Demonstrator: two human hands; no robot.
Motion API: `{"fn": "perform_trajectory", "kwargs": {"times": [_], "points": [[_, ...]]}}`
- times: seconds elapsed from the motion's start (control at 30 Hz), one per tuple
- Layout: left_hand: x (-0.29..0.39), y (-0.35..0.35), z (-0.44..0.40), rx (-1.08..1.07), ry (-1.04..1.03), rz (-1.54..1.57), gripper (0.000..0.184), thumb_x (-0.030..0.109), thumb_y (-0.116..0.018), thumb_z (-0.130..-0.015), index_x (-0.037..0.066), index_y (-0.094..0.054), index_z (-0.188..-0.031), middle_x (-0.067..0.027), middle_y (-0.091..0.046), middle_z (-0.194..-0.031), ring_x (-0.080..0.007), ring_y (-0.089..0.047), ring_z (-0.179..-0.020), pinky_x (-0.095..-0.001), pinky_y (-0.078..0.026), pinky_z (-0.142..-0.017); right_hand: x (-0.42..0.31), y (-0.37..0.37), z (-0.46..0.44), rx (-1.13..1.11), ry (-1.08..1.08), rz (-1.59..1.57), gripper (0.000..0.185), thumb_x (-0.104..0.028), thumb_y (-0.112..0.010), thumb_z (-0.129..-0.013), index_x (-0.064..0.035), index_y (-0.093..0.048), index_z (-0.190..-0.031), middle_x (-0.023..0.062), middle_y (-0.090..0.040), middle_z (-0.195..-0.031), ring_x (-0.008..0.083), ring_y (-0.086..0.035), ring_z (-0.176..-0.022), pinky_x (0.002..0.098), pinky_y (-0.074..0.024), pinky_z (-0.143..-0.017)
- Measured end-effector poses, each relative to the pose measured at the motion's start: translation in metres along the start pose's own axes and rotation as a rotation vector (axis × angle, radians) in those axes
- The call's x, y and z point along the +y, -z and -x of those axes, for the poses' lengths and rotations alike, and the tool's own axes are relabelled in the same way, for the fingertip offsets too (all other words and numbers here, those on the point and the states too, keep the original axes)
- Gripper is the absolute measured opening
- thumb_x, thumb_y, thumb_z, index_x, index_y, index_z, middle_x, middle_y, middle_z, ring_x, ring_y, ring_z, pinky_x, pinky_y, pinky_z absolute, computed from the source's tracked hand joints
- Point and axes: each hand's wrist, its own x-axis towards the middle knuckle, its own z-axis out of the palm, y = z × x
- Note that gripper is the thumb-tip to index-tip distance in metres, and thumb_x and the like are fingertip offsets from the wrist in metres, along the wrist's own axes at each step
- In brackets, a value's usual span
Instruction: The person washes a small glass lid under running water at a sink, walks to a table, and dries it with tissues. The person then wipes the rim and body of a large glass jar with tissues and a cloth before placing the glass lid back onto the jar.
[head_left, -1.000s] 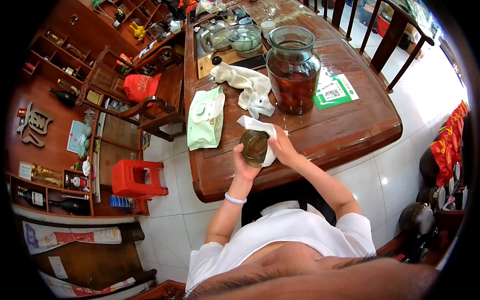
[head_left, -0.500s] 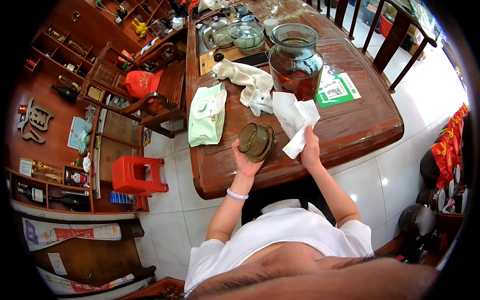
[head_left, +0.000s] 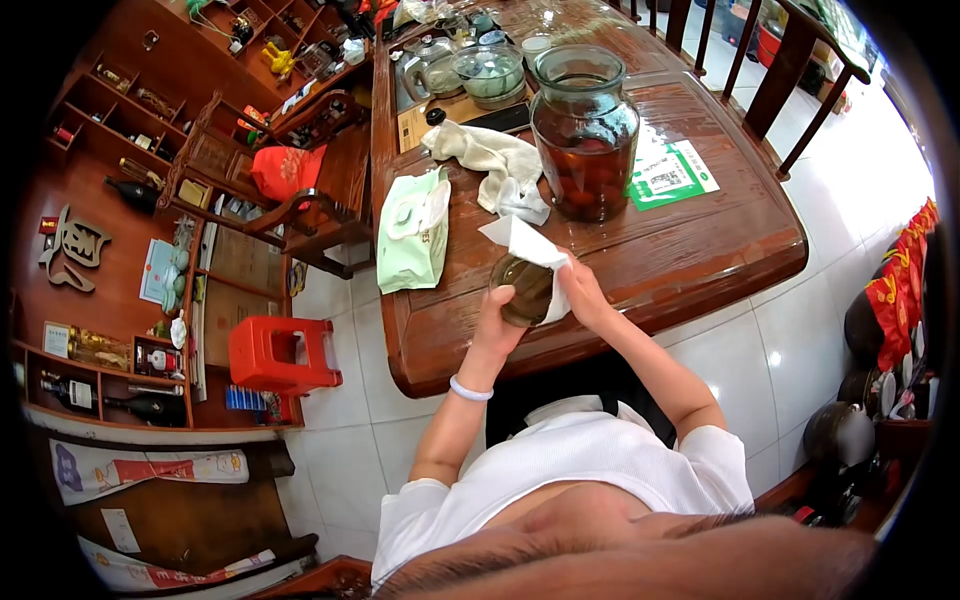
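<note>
One glass lid (head_left: 524,290) is grasped in the left hand (head_left: 496,324) above the table (head_left: 715,265), with a white wipe (head_left: 535,244) pinched in the right hand (head_left: 586,296) and pressed to it. Wiping seems underway, amount left can't be told; jar (head_left: 588,178) is uncapped. Half a second ago, the wipe was held clear.

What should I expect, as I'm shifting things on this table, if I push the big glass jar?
The jar is probably heavy, since dark reddish liquid fills its lower part. That liquid would likely slosh, perhaps spilling after a hard shove, as the mouth looks uncovered. Being glass, it could well break if knocked over.
</note>
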Motion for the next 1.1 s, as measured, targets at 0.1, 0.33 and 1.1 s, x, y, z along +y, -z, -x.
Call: {"fn": "perform_trajectory", "kwargs": {"times": [0.1, 0.33, 1.1], "points": [[0.001, 0.004, -0.002, -0.023, -0.006, -0.178, 0.059, 0.018, -0.063, -0.068, -0.001, -0.039, -0.119, -0.0104, -0.049, -0.114, -0.0213, -0.049, -0.106, -0.0354, -0.042, -0.089, -0.005, 0.006, -0.009, 0.003, -0.316, -0.270, 0.036, -0.027, -0.039, -0.091, 0.0031, -0.051, -0.107, 0.0123, -0.051, -0.109, 0.0189, -0.043, -0.104, 0.0313, -0.0338, -0.087], [-0.010, -0.003, -0.001, 0.124, -0.062, -0.391, 0.051, 0.002, -0.064, -0.065, 0.004, -0.044, -0.112, -0.0040, -0.052, -0.099, -0.0155, -0.053, -0.089, -0.0292, -0.045, -0.079, -0.038, 0.010, -0.040, -0.428, 0.403, 0.512, 0.026, -0.024, -0.049, -0.085, -0.0013, -0.062, -0.088, 0.0060, -0.055, -0.098, 0.0236, -0.043, -0.102, 0.0335, -0.0297, -0.091], [0.010, 0.006, -0.018, 0.022, 0.056, 0.008, 0.051, 0.025, -0.058, -0.071, 0.000, -0.046, -0.114, -0.0129, -0.052, -0.113, -0.0247, -0.050, -0.104, -0.0359, -0.039, -0.092, 0.015, -0.002, 0.003, 0.267, -0.145, -0.083, 0.035, -0.029, -0.041, -0.090, 0.0015, -0.052, -0.104, -0.0011, -0.055, -0.085, 0.0076, -0.047, -0.075, 0.0240, -0.0410, -0.067]]}}
